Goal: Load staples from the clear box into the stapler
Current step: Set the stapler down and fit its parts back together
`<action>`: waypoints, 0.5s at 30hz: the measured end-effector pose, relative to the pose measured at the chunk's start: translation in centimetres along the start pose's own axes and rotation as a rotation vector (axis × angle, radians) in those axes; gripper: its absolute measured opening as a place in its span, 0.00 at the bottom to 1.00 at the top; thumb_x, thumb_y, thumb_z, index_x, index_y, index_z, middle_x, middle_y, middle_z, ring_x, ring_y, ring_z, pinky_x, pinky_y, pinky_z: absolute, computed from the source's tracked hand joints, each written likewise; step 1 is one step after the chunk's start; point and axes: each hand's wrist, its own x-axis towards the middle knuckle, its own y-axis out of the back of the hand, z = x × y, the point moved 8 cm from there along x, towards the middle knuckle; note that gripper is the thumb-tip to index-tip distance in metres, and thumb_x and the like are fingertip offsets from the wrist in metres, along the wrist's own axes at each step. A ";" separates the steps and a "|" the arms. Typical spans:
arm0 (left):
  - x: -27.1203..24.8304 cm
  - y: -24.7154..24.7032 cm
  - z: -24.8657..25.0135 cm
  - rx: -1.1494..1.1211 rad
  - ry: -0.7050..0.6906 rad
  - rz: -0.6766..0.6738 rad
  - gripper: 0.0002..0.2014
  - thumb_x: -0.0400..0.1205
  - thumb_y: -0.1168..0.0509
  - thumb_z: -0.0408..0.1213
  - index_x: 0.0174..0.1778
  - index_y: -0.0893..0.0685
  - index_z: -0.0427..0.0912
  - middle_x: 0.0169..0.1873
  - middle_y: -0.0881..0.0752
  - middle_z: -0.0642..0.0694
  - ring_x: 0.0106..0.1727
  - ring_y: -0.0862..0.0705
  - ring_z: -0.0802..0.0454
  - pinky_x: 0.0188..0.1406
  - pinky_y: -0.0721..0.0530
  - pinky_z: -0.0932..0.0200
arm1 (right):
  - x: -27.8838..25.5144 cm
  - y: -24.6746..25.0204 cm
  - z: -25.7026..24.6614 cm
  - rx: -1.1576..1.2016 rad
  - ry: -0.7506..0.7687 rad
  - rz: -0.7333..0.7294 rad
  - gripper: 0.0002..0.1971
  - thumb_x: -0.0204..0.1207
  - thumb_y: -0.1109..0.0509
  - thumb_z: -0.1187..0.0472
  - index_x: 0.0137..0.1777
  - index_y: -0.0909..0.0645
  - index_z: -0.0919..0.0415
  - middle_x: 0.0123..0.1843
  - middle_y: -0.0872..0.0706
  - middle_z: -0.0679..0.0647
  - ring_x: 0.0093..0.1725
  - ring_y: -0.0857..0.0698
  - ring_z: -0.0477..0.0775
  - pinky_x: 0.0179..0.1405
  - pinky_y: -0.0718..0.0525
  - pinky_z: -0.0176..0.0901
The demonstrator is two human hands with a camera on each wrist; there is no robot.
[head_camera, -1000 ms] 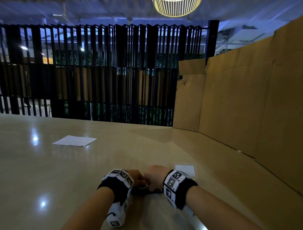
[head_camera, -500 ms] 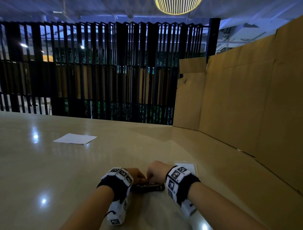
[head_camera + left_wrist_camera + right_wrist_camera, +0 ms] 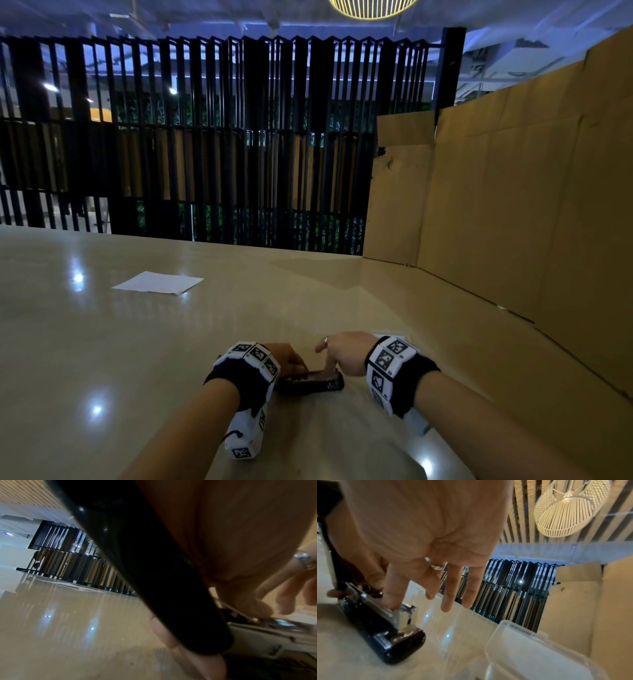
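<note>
The left hand (image 3: 291, 359) hides behind its wristband (image 3: 250, 371).

The right hand (image 3: 419, 534) presses its straight index finger into the metal channel of the stapler (image 3: 385, 626) on the worktop (image 3: 450, 649), clear box (image 3: 530, 653) beside it.

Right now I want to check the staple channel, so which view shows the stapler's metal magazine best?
The right wrist view: the stapler lies close, its chrome magazine lit under the right hand forefinger. The head view shows only a small dark shape. The left wrist view catches a blurred part.
</note>
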 end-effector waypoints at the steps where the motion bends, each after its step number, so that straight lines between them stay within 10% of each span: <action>1: 0.0 0.0 -0.1 -0.007 0.002 -0.004 0.19 0.87 0.46 0.40 0.72 0.22 0.39 0.71 0.19 0.40 0.71 0.21 0.42 0.76 0.28 0.48 | -0.3 0.1 0.2 0.038 -0.004 0.014 0.23 0.78 0.42 0.75 0.65 0.15 0.56 0.81 0.31 0.52 0.75 0.27 0.58 0.66 0.24 0.49; 10: 0.6 -0.4 1.1 0.121 0.078 0.031 0.20 0.88 0.49 0.39 0.73 0.24 0.37 0.72 0.22 0.38 0.72 0.23 0.41 0.73 0.29 0.51 | 0.6 -0.9 -0.1 0.238 -0.140 0.128 0.21 0.73 0.27 0.64 0.65 0.26 0.65 0.63 0.18 0.64 0.60 0.19 0.65 0.44 0.29 0.44; 15: -0.3 -0.1 2.0 0.249 0.066 0.086 0.19 0.87 0.48 0.38 0.74 0.26 0.42 0.71 0.21 0.40 0.70 0.21 0.40 0.70 0.25 0.49 | 1.4 -1.0 -0.2 0.194 -0.176 0.079 0.13 0.74 0.28 0.66 0.56 0.16 0.71 0.53 0.13 0.68 0.47 0.15 0.63 0.42 0.26 0.44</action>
